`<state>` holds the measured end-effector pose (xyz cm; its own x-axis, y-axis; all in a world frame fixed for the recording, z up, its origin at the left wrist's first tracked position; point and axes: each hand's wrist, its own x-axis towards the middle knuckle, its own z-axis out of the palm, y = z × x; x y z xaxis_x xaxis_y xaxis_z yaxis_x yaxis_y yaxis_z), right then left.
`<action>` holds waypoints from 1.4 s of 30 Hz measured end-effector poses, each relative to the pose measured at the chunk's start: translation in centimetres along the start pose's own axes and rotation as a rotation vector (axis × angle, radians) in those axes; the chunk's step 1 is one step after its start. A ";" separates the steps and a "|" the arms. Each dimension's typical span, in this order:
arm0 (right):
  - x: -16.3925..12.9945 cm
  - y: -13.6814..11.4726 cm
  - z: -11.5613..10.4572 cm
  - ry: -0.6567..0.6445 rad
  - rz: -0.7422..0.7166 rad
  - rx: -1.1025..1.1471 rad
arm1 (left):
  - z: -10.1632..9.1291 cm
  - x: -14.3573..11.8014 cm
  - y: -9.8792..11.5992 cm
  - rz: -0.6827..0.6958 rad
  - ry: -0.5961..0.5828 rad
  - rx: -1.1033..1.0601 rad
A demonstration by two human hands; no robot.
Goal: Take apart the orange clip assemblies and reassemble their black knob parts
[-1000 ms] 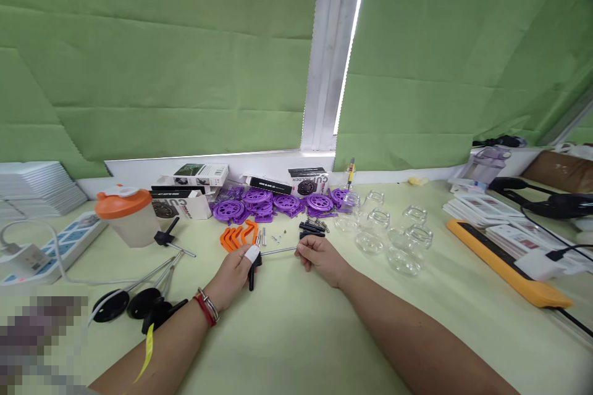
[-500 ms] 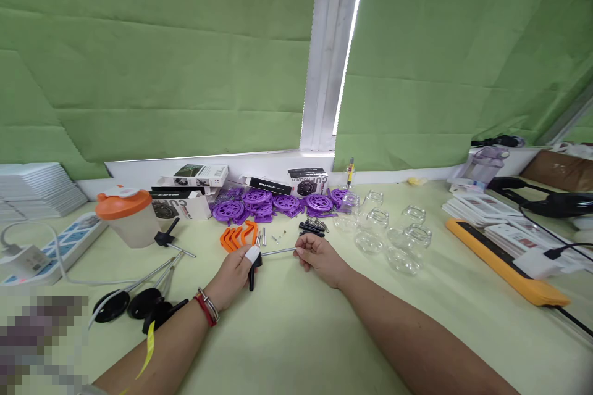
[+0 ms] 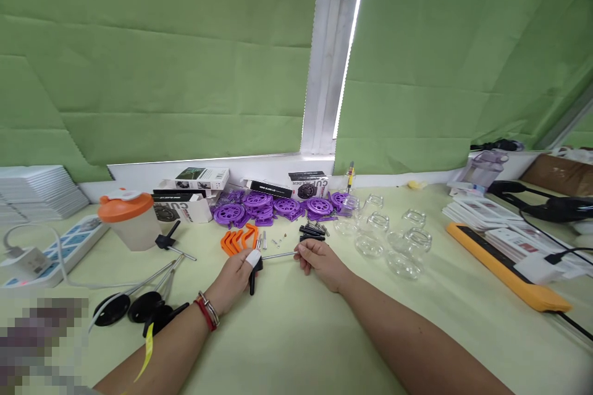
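Observation:
My left hand [image 3: 238, 274], with white wrap on the thumb, is closed on a black plastic handle piece [image 3: 252, 281]. A thin metal rod [image 3: 279, 255] runs sideways from that piece. At the rod's far end, the fingers of my right hand [image 3: 319, 261] pinch its tip. Behind my left hand lie orange bent parts [image 3: 238, 241] and a few metal pins [image 3: 264, 239]. Small black parts [image 3: 312, 232] and springs lie just behind my right hand. A similar black piece with a rod [image 3: 169, 237] rests farther left.
Purple wheel-like parts [image 3: 287, 207] line the back before printed boxes [image 3: 308, 185]. Clear plastic cups [image 3: 377, 222] stand right of centre. An orange-lidded shaker [image 3: 127, 216], a power strip [image 3: 88, 241] and black discs with rods [image 3: 112, 310] are left. An orange power strip [image 3: 504, 265] lies right.
Both hands keep the same hold on the black handle piece and its rod. The whole view has shifted slightly; the things on the table stay in place.

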<state>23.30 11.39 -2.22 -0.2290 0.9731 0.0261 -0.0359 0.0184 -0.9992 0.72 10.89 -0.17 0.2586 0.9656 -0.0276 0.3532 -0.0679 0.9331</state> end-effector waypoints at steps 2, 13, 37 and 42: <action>-0.1 -0.1 0.1 -0.010 -0.012 0.051 | 0.0 0.0 0.2 0.000 0.000 0.001; -0.1 0.0 0.1 -0.025 -0.023 -0.004 | 0.0 -0.1 0.1 -0.014 -0.001 -0.008; 0.0 0.1 -0.1 -0.036 -0.024 0.021 | 0.0 0.1 -0.1 -0.022 0.007 -0.024; 0.1 0.0 0.0 -0.028 -0.015 0.003 | 0.0 0.1 -0.1 -0.031 0.001 -0.047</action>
<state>23.29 11.44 -2.24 -0.2553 0.9659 0.0421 -0.0425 0.0323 -0.9986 0.74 10.95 -0.27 0.2471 0.9674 -0.0563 0.3184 -0.0262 0.9476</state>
